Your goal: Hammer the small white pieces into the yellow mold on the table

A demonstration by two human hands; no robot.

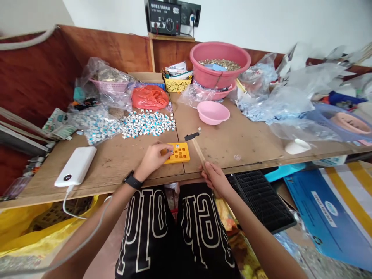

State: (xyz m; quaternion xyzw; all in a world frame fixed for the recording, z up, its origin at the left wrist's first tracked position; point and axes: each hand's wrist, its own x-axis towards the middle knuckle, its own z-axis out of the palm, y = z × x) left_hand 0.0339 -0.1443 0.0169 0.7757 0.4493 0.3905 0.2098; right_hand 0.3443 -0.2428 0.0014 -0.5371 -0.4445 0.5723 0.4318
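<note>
My left hand (154,159) bends over the left end of a yellow plastic block (183,155) with square holes. Its thumb and fingers are pinched together on a small blue-and-white part (171,150), mostly hidden by the fingertips. Wrapped around the wooden handle of a hammer (198,150) is my right hand (213,176). The hammer's narrow black head lies just right of the block's far corner, apart from it. Behind the block spreads a pile of small blue-and-white parts (148,124), and one more such part sits in the block's top row.
A pink bowl (213,113) stands behind the hammer, with a large pink basin (219,77) of metal pieces farther back. At left lies a white power bank (76,166) with its cable. A red bag (150,97) is behind the pile; a white cup (297,146) lies at right.
</note>
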